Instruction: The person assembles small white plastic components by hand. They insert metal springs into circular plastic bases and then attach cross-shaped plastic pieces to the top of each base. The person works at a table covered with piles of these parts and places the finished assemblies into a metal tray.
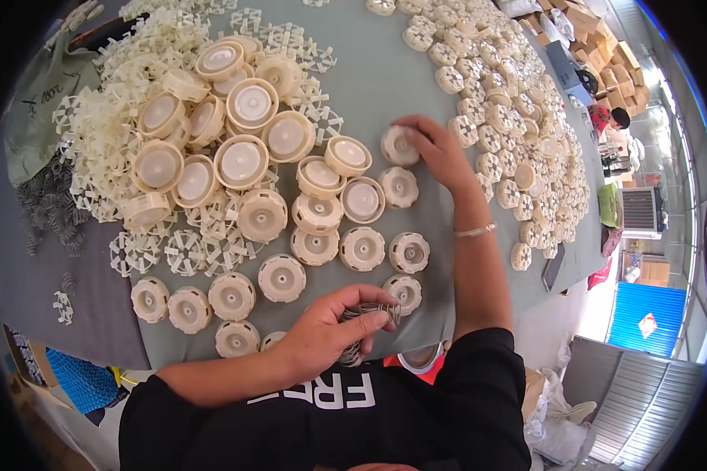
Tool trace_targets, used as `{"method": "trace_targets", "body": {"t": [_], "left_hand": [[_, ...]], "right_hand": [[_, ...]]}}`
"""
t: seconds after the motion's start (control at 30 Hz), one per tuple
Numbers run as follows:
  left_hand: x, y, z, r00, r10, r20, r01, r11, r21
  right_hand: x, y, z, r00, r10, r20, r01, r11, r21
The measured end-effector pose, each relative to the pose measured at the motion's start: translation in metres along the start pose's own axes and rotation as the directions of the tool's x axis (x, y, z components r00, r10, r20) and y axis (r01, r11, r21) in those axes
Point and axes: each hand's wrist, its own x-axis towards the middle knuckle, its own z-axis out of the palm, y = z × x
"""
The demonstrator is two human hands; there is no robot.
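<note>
My left hand (327, 328) is closed round a bunch of coiled metal springs (355, 347), near the table's front edge. Farther out, my right hand (443, 154) has its fingers and thumb on a round cream plastic cap (397, 146). Just in front of that cap sits another cream cap (401, 187). Several more caps stand in loose rows between my hands and to the left, among them one cap with a spring in its middle (409, 252). A heap of cream caps with pale discs (240, 162) rises at the far left.
White spoked plastic pieces (126, 74) surround the heap. Dark grey springs (51, 206) lie at the left beside a greenish bag (43, 106). Many capped pieces with spoked tops (504, 118) cover the right side. A phone-like dark slab (553, 268) lies by the right edge.
</note>
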Motion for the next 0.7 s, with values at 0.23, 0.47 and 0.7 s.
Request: {"method": "trace_targets", "body": {"t": [0.23, 0.47, 0.7], "left_hand": [[0.006, -0.001, -0.004, 0.988, 0.067, -0.14, -0.085, 0.988, -0.128], [0.006, -0.001, -0.004, 0.995, 0.074, -0.065, -0.082, 0.989, -0.125], [0.008, -0.001, -0.004, 0.989, 0.108, -0.104, -0.122, 0.983, -0.14]], "right_hand": [[-0.107, -0.068, -0.003, 0.951, -0.297, 0.09, 0.296, 0.955, 0.026], [-0.178, -0.096, 0.044, 0.965, -0.26, 0.039, 0.237, 0.926, 0.295], [-0.129, -0.052, 0.01, 0.921, -0.009, -0.39, 0.122, 0.956, 0.265]]}}
